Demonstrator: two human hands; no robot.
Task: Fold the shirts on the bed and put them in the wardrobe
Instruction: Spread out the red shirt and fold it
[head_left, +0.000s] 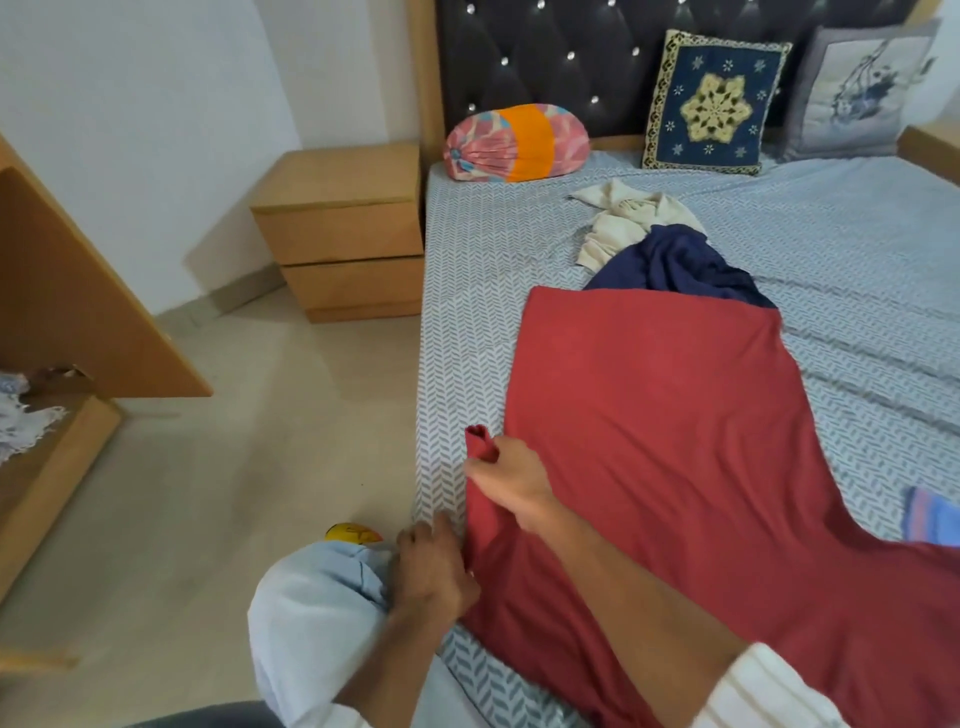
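My left hand (434, 569) — nearest the lens — has its fingers curled onto the near-left hem of the red shirt (675, 441); whether it truly pinches the cloth I cannot tell. My right hand (511, 480), reaching across just beyond it, grips a small bunched fold of the same left edge, raised a little off the bed (467, 249). The shirt is a soft, matte knit, spread nearly flat with few wrinkles. Its long axis runs away from my hands toward the headboard, and its width extends to the right of them; both hands sit on one edge, so the coming fold, as I judge it, carries that edge rightward across the body. Beyond the shirt's far end lie a crumpled navy shirt (680, 265) and, past it, a rumpled cream shirt (623, 218) — both unfolded. The bed's sheet is a pale chevron print. Left of my hands, across the floor, stands an open wooden wardrobe (78, 312).
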